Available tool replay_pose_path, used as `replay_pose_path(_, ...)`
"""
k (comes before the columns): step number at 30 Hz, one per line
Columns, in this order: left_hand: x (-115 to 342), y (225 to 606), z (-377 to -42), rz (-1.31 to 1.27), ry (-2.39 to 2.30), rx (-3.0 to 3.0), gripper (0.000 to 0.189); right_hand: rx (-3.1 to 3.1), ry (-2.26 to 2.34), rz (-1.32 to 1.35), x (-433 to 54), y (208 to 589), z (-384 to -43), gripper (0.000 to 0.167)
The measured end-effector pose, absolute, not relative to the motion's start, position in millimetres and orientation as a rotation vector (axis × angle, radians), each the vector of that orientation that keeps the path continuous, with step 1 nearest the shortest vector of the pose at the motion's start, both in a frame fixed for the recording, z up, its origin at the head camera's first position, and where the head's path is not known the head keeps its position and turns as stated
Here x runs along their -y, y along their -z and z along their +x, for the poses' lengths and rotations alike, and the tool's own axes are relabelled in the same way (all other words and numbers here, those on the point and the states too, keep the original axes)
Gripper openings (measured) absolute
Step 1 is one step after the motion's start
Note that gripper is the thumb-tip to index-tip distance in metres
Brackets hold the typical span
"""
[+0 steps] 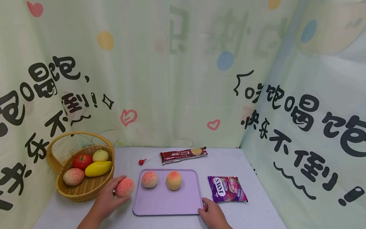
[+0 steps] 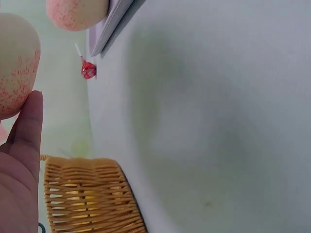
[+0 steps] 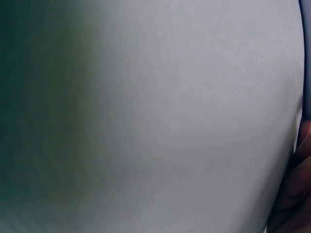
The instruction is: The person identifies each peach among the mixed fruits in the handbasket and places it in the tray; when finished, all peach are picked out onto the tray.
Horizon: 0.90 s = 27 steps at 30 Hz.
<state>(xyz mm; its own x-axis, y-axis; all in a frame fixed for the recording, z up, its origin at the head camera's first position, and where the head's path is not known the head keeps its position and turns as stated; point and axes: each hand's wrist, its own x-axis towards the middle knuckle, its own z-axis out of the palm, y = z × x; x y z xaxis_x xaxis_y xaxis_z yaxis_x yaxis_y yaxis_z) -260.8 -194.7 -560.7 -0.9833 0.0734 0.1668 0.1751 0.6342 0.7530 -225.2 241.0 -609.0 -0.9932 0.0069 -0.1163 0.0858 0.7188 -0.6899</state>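
Observation:
My left hand (image 1: 110, 198) grips a pink-speckled peach (image 1: 125, 187) between thumb and fingers, between the wicker basket and the tray. In the left wrist view this peach (image 2: 17, 68) shows its pale side with red specks. The lilac tray (image 1: 168, 203) carries a speckled peach (image 1: 149, 179) at its upper left and a smoother yellow-orange peach (image 1: 173, 180) beside it. My right hand (image 1: 213, 213) holds the tray's right edge near the front corner. In the right wrist view only some of its curled fingers (image 3: 294, 189) show, at the right border.
The handled wicker basket (image 1: 77, 194) at left holds a red tomato (image 1: 82, 162), a yellow mango (image 1: 98, 169), a pale green fruit (image 1: 100, 156) and another peach (image 1: 73, 176). Behind the tray lie a red lollipop (image 1: 141, 162) and a long brown snack packet (image 1: 183, 155); a purple FOX'S bag (image 1: 227, 189) lies right.

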Motion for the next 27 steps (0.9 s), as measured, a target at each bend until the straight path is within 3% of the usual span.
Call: replay_pose_path(27,150,584,-252,-0.167,1.51,2.772,0.082,-2.818,1.139,0.094,-241,610,-225,0.058)
